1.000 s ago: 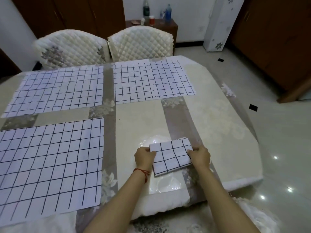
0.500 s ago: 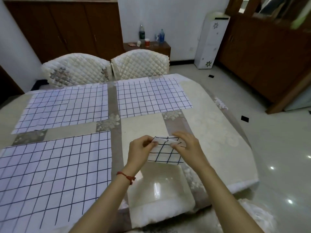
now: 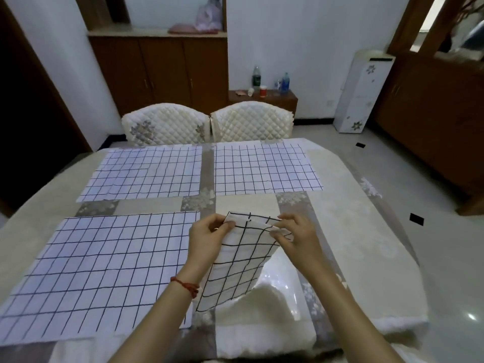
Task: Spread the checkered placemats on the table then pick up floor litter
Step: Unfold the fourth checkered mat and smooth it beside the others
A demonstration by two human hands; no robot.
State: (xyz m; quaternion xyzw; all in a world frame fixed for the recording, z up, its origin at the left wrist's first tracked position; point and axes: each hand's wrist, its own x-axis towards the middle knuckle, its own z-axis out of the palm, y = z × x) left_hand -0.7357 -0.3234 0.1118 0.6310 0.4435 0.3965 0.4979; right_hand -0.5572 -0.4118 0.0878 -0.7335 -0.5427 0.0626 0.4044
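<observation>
A partly unfolded checkered placemat [image 3: 235, 263] hangs above the near right part of the table [image 3: 353, 231]. My left hand [image 3: 207, 237] pinches its top left corner and my right hand [image 3: 296, 234] pinches its top right edge. The cloth droops down toward the table's front edge. Three more checkered placemats lie flat: one at the near left [image 3: 99, 265], one at the far left [image 3: 146, 174] and one at the far right [image 3: 264, 169].
Two quilted white chairs [image 3: 209, 121] stand behind the table. A low wooden cabinet [image 3: 264, 98] with bottles sits by the back wall. A white appliance [image 3: 361, 93] stands at the right. Glossy tiled floor [image 3: 445, 258] runs along the table's right side.
The folded placemat was lifted off the table and has opened downward, now hanging between both hands. The view has tilted up toward the back wall.
</observation>
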